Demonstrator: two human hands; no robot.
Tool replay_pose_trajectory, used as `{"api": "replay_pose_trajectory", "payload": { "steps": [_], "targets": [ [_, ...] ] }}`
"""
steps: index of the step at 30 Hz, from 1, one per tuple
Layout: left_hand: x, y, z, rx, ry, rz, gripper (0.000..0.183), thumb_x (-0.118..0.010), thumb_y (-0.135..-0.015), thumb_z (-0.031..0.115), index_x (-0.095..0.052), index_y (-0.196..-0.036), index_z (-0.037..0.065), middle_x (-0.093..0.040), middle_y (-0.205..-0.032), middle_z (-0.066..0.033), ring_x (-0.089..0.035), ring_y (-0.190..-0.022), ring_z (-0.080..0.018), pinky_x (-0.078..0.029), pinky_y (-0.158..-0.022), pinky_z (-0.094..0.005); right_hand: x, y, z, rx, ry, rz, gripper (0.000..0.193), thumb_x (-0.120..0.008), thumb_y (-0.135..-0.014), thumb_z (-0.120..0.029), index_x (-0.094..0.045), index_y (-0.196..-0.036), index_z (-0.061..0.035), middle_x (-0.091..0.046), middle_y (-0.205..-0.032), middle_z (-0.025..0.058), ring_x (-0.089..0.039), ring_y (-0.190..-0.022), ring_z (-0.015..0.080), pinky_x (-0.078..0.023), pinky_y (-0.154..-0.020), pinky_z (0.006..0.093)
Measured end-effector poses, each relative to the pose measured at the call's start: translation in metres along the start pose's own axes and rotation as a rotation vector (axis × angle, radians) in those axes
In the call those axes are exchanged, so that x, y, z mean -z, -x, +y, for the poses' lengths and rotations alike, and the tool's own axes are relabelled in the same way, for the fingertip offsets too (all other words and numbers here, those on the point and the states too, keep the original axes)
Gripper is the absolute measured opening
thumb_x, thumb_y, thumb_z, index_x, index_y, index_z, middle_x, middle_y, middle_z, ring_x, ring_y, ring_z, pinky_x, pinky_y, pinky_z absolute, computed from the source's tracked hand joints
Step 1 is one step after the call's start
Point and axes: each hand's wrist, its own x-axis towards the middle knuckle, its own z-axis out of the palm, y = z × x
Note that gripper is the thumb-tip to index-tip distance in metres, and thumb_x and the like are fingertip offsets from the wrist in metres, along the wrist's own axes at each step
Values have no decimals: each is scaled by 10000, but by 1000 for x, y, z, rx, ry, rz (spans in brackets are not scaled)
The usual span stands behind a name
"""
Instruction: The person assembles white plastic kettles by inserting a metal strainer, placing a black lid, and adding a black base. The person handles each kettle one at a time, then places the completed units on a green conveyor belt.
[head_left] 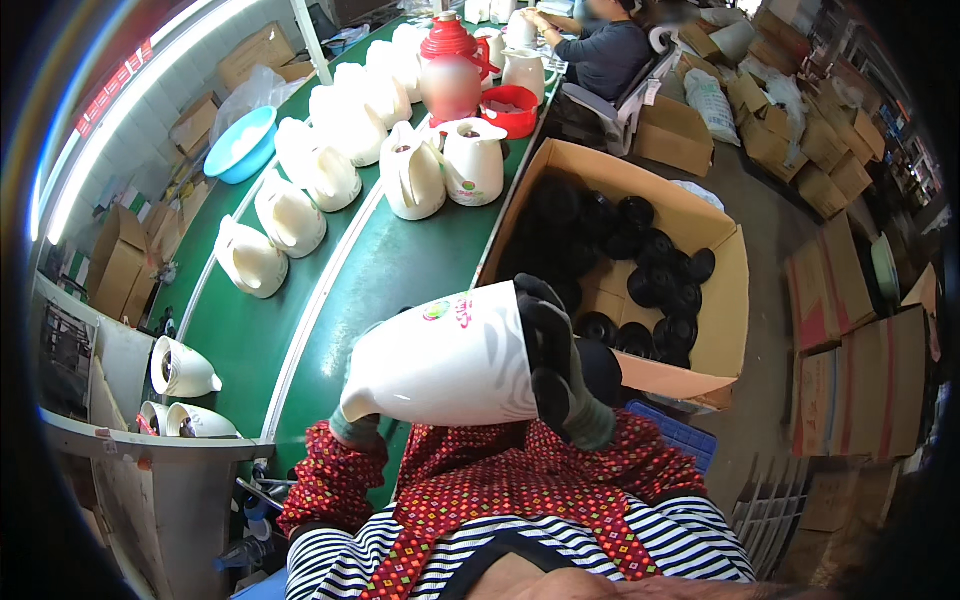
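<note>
In the head view, a white jug shell (445,360) is held on its side above the green conveyor belt (400,270), its narrow end to the left and its wide end to the right. The right hand (560,365), in a dark glove, is clenched around the wide end, and a black base cap (600,370) is half hidden behind its fingers (545,345). The left hand (355,425) is almost wholly covered by the shell; its grip cannot be told. Beyond the right fingers, an open cardboard box (720,330) of black caps (660,285) is seen. Further white jug shells (445,170) stand up the belt.
</note>
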Motion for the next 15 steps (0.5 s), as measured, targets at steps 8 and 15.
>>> {"api": "replay_pose_trajectory", "payload": {
  "steps": [8, 15],
  "targets": [
    [3, -23, 72, -132, -542, 74, 307, -768, -819, 133, -709, -1099, 21, -737, -1035, -175, -733, -944, -332, -573, -837, -403, 18, 76, 50, -504, -185, 180, 596, -568, -1058, -230, -374, -1579, -13, -468, -1579, 143, -471, -1448, 271, -367, -1228, 419],
    [-26, -28, 111, -73, -925, -171, 678, -839, -783, 220, -568, -1377, 34, -614, -1294, -271, -673, -1035, -470, -572, -899, -509, -9, -5, -42, -133, 606, -605, 906, -891, -736, -248, -506, -1548, -136, -348, -1623, 266, -373, -1502, 439, -326, -1230, 545]
  ]
}}
